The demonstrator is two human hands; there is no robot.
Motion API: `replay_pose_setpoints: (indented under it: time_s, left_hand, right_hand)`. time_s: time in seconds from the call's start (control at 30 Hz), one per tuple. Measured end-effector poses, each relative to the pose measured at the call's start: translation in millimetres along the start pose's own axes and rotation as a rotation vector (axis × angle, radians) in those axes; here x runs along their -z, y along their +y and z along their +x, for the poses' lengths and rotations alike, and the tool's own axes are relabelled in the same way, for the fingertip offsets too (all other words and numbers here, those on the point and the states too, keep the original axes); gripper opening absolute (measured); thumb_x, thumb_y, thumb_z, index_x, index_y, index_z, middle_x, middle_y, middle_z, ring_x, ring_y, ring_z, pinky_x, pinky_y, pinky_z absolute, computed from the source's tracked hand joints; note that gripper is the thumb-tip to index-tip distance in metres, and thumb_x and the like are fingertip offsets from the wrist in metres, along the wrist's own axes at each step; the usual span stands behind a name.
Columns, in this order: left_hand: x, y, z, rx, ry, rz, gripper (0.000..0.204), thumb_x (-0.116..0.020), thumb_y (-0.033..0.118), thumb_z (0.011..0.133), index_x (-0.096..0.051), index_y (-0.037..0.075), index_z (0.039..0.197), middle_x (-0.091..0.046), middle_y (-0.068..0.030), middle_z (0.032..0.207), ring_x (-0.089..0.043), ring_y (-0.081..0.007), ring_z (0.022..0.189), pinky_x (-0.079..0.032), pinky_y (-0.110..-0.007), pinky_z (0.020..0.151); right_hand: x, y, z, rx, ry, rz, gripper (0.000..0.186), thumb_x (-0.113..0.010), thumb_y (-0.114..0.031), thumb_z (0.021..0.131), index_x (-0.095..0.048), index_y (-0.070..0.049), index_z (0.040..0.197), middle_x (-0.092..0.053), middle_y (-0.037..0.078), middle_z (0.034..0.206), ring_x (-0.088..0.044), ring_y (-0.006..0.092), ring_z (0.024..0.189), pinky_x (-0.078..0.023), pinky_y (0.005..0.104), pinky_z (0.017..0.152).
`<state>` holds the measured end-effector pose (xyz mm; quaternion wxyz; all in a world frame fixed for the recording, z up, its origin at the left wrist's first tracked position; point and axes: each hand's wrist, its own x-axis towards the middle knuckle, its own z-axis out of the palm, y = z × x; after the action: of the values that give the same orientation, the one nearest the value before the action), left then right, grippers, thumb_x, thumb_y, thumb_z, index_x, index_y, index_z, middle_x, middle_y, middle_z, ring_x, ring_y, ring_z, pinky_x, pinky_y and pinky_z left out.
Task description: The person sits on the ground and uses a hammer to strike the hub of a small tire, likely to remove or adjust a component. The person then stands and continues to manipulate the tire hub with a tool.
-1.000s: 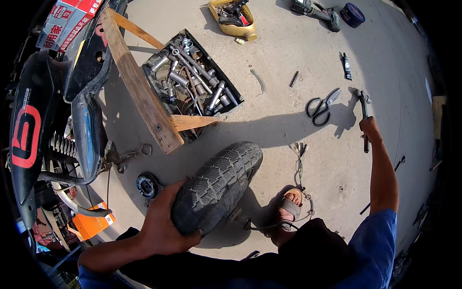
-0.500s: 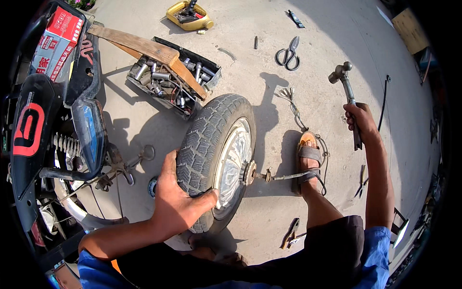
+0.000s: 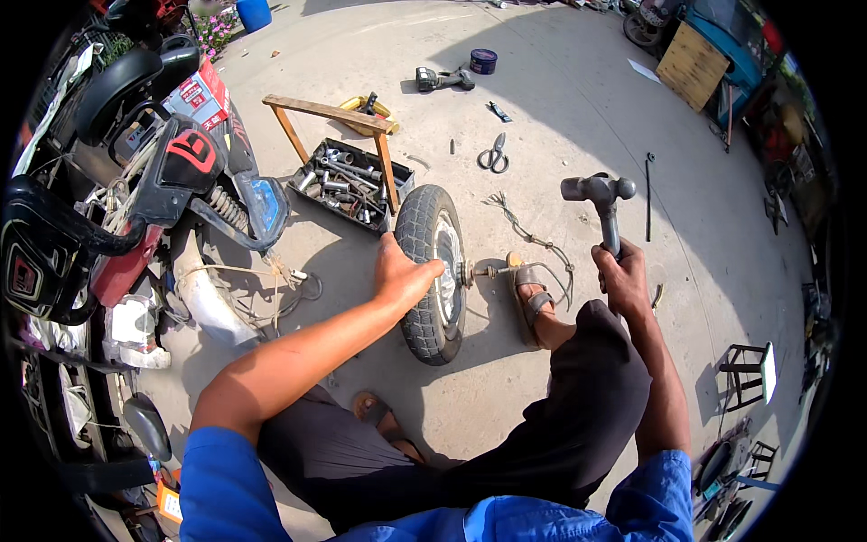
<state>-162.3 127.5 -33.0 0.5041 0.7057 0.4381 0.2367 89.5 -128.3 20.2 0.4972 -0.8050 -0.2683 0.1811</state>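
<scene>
A small black tyre on its wheel point(image 3: 428, 271) stands upright on the concrete, its axle point(image 3: 483, 270) sticking out to the right. My left hand point(image 3: 403, 273) rests on top of the tyre's tread and steadies it. My right hand point(image 3: 621, 278) grips the handle of a metal hammer point(image 3: 600, 193), held upright with its head raised to the right of the wheel. My sandalled right foot point(image 3: 531, 296) sits beside the axle.
A scooter point(image 3: 153, 208) stands stripped at the left. Behind the wheel is an open box of sockets point(image 3: 348, 181) under a wooden stand point(image 3: 336, 120). Scissors point(image 3: 493, 155), a power tool point(image 3: 441, 79), a round tin point(image 3: 483, 60) and a loose cord point(image 3: 524, 226) lie on the concrete.
The wheel has been stood upright from lying tilted, my left hand now on its tread. My right hand picked up the hammer from the ground and raised it beside the wheel.
</scene>
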Motion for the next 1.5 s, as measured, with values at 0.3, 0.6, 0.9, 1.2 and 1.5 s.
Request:
replay_pose_setpoints:
  time_s: [0.3, 0.6, 0.9, 1.2, 1.5]
  left_hand:
    - [7, -15, 6, -0.002, 0.072, 0.049, 0.065, -0.080, 0.015, 0.065, -0.052, -0.008, 0.119, -0.069, -0.0228, 0.110, -0.069, -0.0333, 0.102, -0.054, -0.040, 0.091]
    - [-7, 16, 18, 0.033, 0.043, -0.040, 0.054, -0.076, 0.005, 0.066, -0.054, -0.008, 0.113, -0.071, -0.0194, 0.105, -0.070, -0.0262, 0.095, -0.055, -0.036, 0.086]
    - [-18, 26, 23, -0.001, -0.010, -0.076, 0.054, -0.071, -0.004, 0.069, -0.053, -0.008, 0.119, -0.069, -0.0157, 0.105, -0.069, -0.0228, 0.090, -0.056, -0.035, 0.081]
    - [-24, 26, 26, -0.017, -0.023, -0.112, 0.052, -0.072, -0.005, 0.069, -0.053, -0.006, 0.117, -0.068, -0.0151, 0.108, -0.068, -0.0220, 0.093, -0.055, -0.034, 0.084]
    - [-24, 28, 28, -0.015, -0.040, -0.083, 0.054, -0.073, -0.003, 0.069, -0.052, -0.006, 0.120, -0.068, -0.0151, 0.109, -0.068, -0.0218, 0.095, -0.055, -0.035, 0.087]
  right_hand:
    - [-68, 42, -22, -0.163, -0.275, 0.247, 0.023, -0.066, -0.022, 0.090, -0.059, -0.002, 0.082, -0.056, 0.003, 0.063, -0.052, 0.0112, 0.050, -0.045, 0.0294, 0.047]
    - [-149, 107, -50, -0.426, -0.292, 0.470, 0.038, -0.058, -0.034, 0.104, -0.060, -0.001, 0.086, -0.056, 0.001, 0.066, -0.050, 0.0091, 0.054, -0.041, 0.0292, 0.049]
    - [-146, 100, -40, -0.464, -0.156, 0.644, 0.044, -0.052, -0.042, 0.107, -0.057, -0.001, 0.089, -0.050, 0.000, 0.061, -0.048, 0.0098, 0.050, -0.041, 0.0295, 0.044]
    - [-145, 96, -40, -0.419, -0.148, 0.525, 0.045, -0.050, -0.042, 0.108, -0.053, -0.004, 0.084, -0.050, 0.001, 0.061, -0.046, 0.0100, 0.046, -0.038, 0.0286, 0.041]
    - [-145, 102, -38, -0.369, -0.219, 0.369, 0.049, -0.052, -0.044, 0.107, -0.054, -0.003, 0.082, -0.051, 0.001, 0.060, -0.048, 0.0105, 0.047, -0.040, 0.0301, 0.042]
